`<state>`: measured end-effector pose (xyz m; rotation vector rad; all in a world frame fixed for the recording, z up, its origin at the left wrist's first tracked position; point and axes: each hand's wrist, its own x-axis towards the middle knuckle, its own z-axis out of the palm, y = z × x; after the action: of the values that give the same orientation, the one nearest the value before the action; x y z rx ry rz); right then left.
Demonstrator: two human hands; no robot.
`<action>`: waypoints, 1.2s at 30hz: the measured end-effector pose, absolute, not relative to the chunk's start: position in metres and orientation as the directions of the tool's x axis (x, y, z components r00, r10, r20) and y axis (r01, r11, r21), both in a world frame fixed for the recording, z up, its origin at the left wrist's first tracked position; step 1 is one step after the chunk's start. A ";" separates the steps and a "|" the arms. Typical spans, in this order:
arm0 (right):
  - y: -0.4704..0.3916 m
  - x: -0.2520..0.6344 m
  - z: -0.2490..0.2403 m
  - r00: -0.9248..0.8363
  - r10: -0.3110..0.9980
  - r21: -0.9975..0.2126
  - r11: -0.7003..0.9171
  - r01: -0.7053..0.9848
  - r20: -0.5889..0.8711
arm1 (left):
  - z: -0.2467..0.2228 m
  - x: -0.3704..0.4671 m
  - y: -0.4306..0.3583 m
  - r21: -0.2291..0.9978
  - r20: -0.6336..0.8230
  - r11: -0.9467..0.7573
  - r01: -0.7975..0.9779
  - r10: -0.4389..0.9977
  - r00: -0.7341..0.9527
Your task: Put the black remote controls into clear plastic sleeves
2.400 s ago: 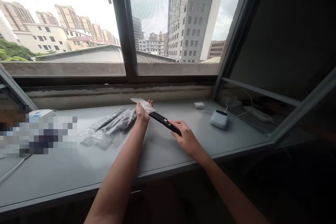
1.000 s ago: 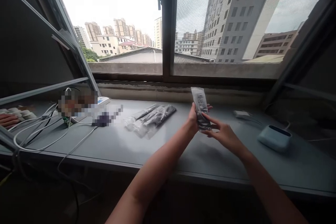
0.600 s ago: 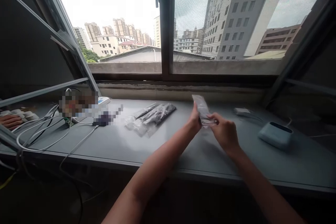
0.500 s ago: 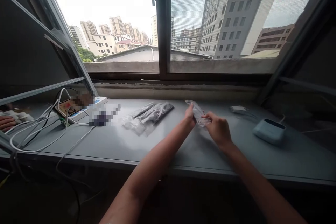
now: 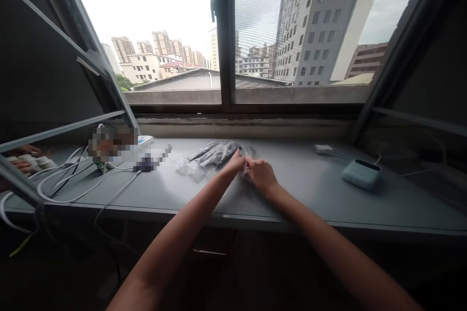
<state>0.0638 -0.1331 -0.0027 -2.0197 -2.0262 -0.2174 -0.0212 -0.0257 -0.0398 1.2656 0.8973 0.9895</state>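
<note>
My left hand (image 5: 235,163) and my right hand (image 5: 262,175) are close together over the desk, fingers pinched on a clear plastic bag (image 5: 250,150). Part of the bag shows beyond my fingers; whatever is inside it cannot be made out. Just left of it lie several dark items in clear plastic bags (image 5: 209,156), side by side in a loose pile. My left hand is at the right end of this pile and hides some of it.
On the right of the grey desk (image 5: 302,199) sit a pale blue box-shaped device (image 5: 361,175) and a white adapter (image 5: 324,148) with a cable. White cables (image 5: 69,199) tangle at the left beside a power strip (image 5: 146,140). Another person's hand (image 5: 22,165) shows at far left.
Both my hands have moved left with the clear plastic bag, from the open desk to the right end of the bagged pile. The camera view has shifted slightly.
</note>
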 end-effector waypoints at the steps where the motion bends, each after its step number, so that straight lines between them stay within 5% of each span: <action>1: -0.132 0.056 -0.002 -0.004 0.961 -0.078 0.027 0.997 0.277 | -0.036 -0.032 -0.031 0.999 0.036 -0.045 0.022 0.953 0.301; 6: -0.130 0.030 -0.001 -0.120 0.960 -0.078 0.144 0.986 0.255 | -0.001 -0.103 -0.053 0.710 0.379 -0.503 0.493 0.863 0.334; 9: -0.136 0.024 -0.002 -0.245 0.925 -0.099 0.284 0.954 0.290 | 0.036 -0.172 -0.043 0.507 0.576 -0.565 0.651 0.784 0.232; 13: -0.151 0.030 -0.004 -0.373 0.861 -0.092 0.427 0.900 0.346 | 0.077 -0.289 -0.012 0.363 0.701 -0.235 0.902 0.707 -0.098; 19: -0.175 0.063 -0.023 -0.385 0.776 -0.069 0.479 0.875 0.500 | 0.068 -0.440 0.006 0.408 0.647 0.255 0.877 0.597 -0.475; 29: -0.184 0.082 -0.033 -0.265 0.783 -0.203 0.441 0.874 0.563 | 0.062 -0.471 0.022 0.352 0.420 0.423 0.835 0.725 -0.545; 36: -0.187 0.081 -0.028 -0.251 0.819 -0.276 0.436 0.856 0.515 | 0.061 -0.462 0.025 0.309 0.457 0.513 0.801 0.658 -0.598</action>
<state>0.0811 -0.1869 -0.0285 -1.4028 -2.0924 -0.0797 -0.4620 0.0249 0.0607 1.4713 2.9712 0.8675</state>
